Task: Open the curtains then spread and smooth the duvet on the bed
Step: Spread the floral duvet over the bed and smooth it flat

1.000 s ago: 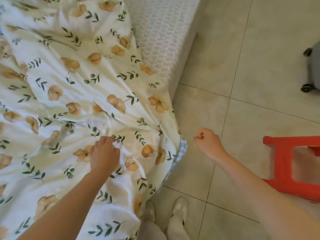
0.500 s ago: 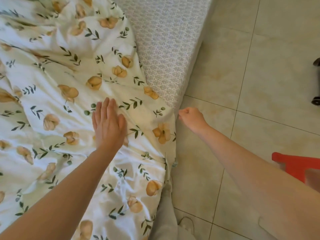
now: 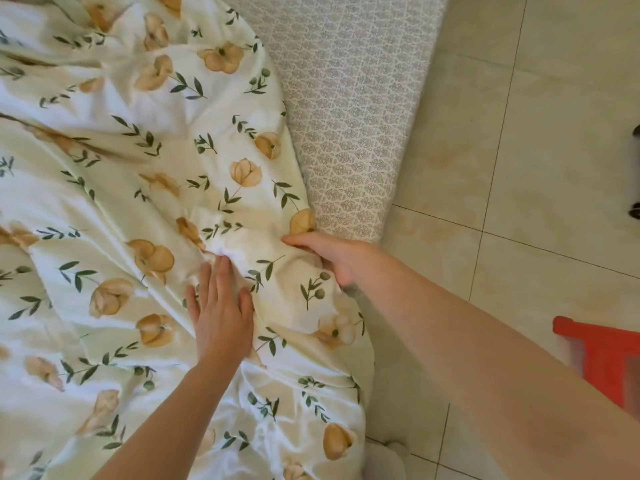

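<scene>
A white duvet (image 3: 131, 209) printed with orange flowers and green leaves lies wrinkled over the bed, filling the left of the view. Its right edge hangs over the mattress (image 3: 349, 109), which has a grey patterned cover. My left hand (image 3: 221, 306) lies flat on the duvet near that edge, fingers together and pointing away from me. My right hand (image 3: 336, 258) is closed on the duvet's edge just beside the mattress corner, with fabric bunched between thumb and fingers.
Beige floor tiles (image 3: 540, 140) run along the right of the bed. A red plastic stool (image 3: 602, 358) stands at the right edge. A dark wheeled object (image 3: 635, 174) shows at the far right. My slippered feet (image 3: 384, 462) are at the bottom.
My right hand, a free fist beside the bed before, has reached in and gripped the duvet's edge. My left hand opened from a fist and now presses flat on the duvet.
</scene>
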`<state>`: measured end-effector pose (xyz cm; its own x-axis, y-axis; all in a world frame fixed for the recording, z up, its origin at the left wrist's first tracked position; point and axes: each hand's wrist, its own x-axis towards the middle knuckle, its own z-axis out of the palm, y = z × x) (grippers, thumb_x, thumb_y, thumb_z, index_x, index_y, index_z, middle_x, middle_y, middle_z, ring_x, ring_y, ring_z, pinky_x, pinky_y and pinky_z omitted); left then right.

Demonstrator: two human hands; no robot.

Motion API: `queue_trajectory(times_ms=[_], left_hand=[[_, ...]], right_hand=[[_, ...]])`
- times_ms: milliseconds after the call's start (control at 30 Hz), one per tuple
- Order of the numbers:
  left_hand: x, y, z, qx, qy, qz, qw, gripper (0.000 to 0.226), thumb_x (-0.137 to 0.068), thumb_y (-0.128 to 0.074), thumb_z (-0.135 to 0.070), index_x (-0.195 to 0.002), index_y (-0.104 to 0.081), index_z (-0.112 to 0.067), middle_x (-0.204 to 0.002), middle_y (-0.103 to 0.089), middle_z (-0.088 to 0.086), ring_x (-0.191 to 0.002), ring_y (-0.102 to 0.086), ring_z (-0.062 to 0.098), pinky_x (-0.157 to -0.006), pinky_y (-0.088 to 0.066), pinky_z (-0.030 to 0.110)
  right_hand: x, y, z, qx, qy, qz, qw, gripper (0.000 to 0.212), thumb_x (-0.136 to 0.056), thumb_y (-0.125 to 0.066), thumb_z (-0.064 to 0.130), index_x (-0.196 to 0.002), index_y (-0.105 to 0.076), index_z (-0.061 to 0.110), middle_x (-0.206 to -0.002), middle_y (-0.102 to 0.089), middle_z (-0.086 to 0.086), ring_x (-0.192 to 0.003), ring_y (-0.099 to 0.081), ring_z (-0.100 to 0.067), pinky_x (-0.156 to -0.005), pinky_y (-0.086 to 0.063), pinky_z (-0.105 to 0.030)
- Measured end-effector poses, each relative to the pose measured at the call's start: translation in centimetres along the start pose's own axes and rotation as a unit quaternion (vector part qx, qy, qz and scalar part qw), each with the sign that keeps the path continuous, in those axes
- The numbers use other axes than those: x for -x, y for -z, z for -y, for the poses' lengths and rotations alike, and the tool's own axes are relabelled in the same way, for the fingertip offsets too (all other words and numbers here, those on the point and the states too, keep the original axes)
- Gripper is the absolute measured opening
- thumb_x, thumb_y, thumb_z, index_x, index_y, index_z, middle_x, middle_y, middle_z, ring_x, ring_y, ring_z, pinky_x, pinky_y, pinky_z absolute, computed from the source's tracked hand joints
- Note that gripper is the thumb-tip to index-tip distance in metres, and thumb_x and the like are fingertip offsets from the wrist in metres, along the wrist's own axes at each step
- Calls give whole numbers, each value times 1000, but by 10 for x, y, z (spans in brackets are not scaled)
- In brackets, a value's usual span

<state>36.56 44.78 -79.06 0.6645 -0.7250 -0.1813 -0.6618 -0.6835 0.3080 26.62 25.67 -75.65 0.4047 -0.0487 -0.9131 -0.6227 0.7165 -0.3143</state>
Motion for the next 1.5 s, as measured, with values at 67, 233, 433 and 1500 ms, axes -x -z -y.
queue_trajectory(times_ms=[67, 233, 433, 1500], left_hand=[[1, 4, -4, 26, 11, -2, 1000, 61, -95, -22, -35, -153, -13, -15, -158, -25, 5, -148, -8, 19, -119, 1, 46], [-2, 25, -48, 151, 21, -47, 987, 58, -101, -24, -37, -153, 1, -33, -158, -13, -14, -148, -5, 12, -116, 4, 51], [-1, 2, -86, 29, -81, 67, 994, 55, -99, -16, -42, -151, 1, -40, -162, 5, -10, -148, 9, 18, -114, 5, 55], [-115, 19, -146, 72, -128, -77, 986, 41, -93, -48, -10, -134, -48, -8, -141, -48, 9, -138, -35, 25, -112, -31, 46]], right_hand=[[1, -15, 4, 58, -2, -11, 998, 75, -78, -74, 49, -139, -48, 14, -128, -63, -14, -114, -62, -32, -100, -49, -49], [58, -18, 32, 2, 376, -248, 893, 14, -92, -61, 12, -100, -65, 2, -75, -57, -2, -68, -53, -14, -59, -43, -23], [91, 61, -46, 30, 457, -487, 743, 17, -94, -62, 30, -86, -55, 16, -69, -51, 6, -58, -44, -2, -56, -37, -23], [23, 164, 88, 268, 250, -376, 851, 42, -97, -49, 17, -137, -47, 4, -135, -54, -12, -122, -52, -26, -94, -40, -28]])
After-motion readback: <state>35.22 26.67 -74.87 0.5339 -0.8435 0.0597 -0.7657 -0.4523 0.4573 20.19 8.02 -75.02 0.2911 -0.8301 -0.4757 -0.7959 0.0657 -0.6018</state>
